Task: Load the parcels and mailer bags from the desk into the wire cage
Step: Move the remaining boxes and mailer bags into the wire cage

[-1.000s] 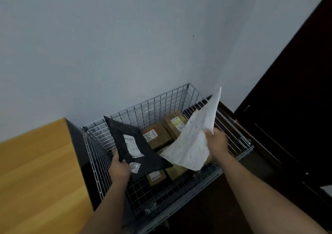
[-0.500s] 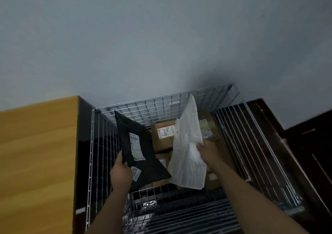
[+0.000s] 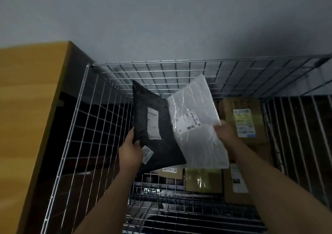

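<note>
Both of my hands are inside the wire cage (image 3: 100,126). My left hand (image 3: 130,153) grips the lower left edge of a black mailer bag (image 3: 154,126) with white labels, held tilted above the cage floor. My right hand (image 3: 227,135) holds a white mailer bag (image 3: 195,118) by its right edge, label facing up; its left edge lies under the black bag. Several brown cardboard parcels (image 3: 244,118) lie in the cage below and to the right of the bags.
The wooden desk (image 3: 28,108) stands against the cage's left side, its top bare where visible. A grey wall (image 3: 161,18) runs behind the cage. The cage's near wire edge (image 3: 179,214) crosses under my forearms.
I have leaned further over the cage and both bags have gone lower inside it. The white bag has turned from nearly upright to flat, label up, beside the black bag.
</note>
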